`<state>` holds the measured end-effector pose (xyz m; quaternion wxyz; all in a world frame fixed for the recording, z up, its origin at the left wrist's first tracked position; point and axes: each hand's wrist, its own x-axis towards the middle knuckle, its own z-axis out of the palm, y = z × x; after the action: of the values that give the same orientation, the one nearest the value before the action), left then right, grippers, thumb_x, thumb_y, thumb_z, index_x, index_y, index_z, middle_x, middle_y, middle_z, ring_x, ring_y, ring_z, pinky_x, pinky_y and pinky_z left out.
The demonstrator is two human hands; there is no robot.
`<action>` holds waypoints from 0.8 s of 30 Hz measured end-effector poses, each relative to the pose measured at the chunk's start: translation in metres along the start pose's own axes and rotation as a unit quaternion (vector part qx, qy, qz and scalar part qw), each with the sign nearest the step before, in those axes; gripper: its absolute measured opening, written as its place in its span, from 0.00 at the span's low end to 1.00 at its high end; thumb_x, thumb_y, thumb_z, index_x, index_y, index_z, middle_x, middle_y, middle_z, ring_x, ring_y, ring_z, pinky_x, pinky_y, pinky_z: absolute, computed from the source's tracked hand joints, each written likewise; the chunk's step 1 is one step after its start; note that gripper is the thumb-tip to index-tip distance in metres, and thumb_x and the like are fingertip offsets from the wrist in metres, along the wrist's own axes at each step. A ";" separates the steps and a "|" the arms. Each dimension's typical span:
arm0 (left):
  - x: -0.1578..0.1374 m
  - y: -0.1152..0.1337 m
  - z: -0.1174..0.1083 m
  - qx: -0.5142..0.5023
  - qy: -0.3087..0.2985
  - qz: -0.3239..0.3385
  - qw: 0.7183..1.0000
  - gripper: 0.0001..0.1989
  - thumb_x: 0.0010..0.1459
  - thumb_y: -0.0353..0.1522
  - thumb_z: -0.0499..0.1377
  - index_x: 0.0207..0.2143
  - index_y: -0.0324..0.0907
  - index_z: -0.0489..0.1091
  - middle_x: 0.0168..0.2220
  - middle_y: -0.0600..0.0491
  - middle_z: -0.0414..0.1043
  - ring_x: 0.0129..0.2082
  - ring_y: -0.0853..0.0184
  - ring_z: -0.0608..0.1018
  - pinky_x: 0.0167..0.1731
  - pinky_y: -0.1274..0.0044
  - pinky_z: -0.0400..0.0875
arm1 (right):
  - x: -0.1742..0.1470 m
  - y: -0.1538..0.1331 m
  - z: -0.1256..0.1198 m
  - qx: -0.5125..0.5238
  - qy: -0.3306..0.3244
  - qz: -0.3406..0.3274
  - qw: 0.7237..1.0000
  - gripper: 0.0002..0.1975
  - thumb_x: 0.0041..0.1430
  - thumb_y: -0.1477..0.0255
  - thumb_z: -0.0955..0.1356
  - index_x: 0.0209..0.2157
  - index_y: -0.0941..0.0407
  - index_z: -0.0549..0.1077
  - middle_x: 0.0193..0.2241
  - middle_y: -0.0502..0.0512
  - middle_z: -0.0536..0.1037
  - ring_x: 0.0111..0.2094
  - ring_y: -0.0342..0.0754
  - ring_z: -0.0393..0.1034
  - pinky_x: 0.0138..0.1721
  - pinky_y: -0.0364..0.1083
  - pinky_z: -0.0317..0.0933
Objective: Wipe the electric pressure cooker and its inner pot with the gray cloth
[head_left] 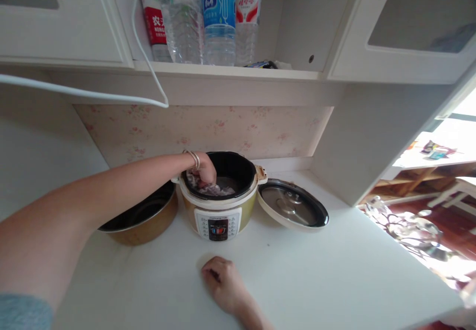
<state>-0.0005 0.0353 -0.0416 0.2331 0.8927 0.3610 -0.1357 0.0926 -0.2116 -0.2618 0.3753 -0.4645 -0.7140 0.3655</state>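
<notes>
Head view: a crumpled pale cloth lies inside the cooker, beneath the left hand, whose fingers are curled closely onto it (their tips are hidden). Nearer the viewer, the right hand rests on the worktop in a loose fist; its contents cannot be told. Beside the left hand's forearm stands a brownish pot; to that hand's right lies an upturned lid.

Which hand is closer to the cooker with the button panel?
Left. The left hand is down inside the cooker; the right hand is outside, apart from it, at the counter in front.
</notes>
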 end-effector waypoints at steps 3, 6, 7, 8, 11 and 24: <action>-0.008 0.027 0.011 -0.173 -0.139 -0.012 0.975 0.16 0.39 0.23 0.64 0.34 0.42 0.75 0.20 0.57 0.71 0.20 0.67 0.74 0.23 0.78 0.71 | 0.001 0.000 0.000 -0.001 0.002 0.000 1.000 0.11 0.58 0.78 0.64 0.35 0.55 0.78 0.34 0.52 0.79 0.35 0.44 0.72 0.38 0.40 0.62; 0.003 0.055 0.027 -0.372 -0.005 -0.009 0.928 0.14 0.49 0.25 0.59 0.40 0.42 0.71 0.27 0.55 0.74 0.24 0.70 0.75 0.25 0.80 0.71 | 0.004 0.000 0.000 -0.001 -0.002 -0.005 1.000 0.11 0.58 0.78 0.63 0.35 0.55 0.78 0.34 0.52 0.79 0.35 0.44 0.72 0.38 0.40 0.63; 0.011 0.063 0.031 -0.405 0.072 -0.019 0.911 0.12 0.52 0.25 0.56 0.40 0.41 0.70 0.28 0.54 0.74 0.25 0.70 0.75 0.25 0.81 0.70 | 0.005 -0.001 0.000 -0.001 -0.005 -0.007 1.000 0.11 0.58 0.78 0.63 0.34 0.55 0.78 0.34 0.52 0.79 0.36 0.44 0.73 0.39 0.40 0.63; 0.021 0.069 0.033 -0.421 0.142 -0.034 0.895 0.11 0.53 0.24 0.54 0.39 0.40 0.69 0.28 0.53 0.73 0.25 0.70 0.74 0.24 0.82 0.70 | 0.006 -0.001 0.000 -0.001 -0.006 -0.008 1.000 0.11 0.58 0.79 0.63 0.34 0.55 0.78 0.34 0.53 0.79 0.36 0.44 0.73 0.39 0.41 0.63; 0.052 0.079 0.030 -0.426 0.243 -0.082 0.868 0.11 0.56 0.21 0.48 0.38 0.38 0.66 0.26 0.51 0.70 0.26 0.70 0.73 0.22 0.83 0.67 | 0.007 -0.002 0.000 -0.004 -0.001 -0.002 1.000 0.12 0.57 0.79 0.63 0.34 0.55 0.78 0.34 0.53 0.79 0.35 0.44 0.73 0.38 0.41 0.63; -0.016 0.042 0.015 -0.197 -0.130 0.031 0.971 0.17 0.41 0.23 0.62 0.37 0.43 0.77 0.28 0.56 0.77 0.25 0.68 0.75 0.26 0.78 0.70 | 0.006 -0.002 0.004 -0.034 -0.020 -0.015 0.999 0.13 0.58 0.80 0.63 0.35 0.54 0.78 0.35 0.52 0.80 0.38 0.44 0.73 0.41 0.40 0.63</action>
<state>0.0165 -0.0084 -0.0347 0.4536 0.8146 0.3195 -0.1692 0.0869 -0.2075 -0.2605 0.3507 -0.4585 -0.7403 0.3447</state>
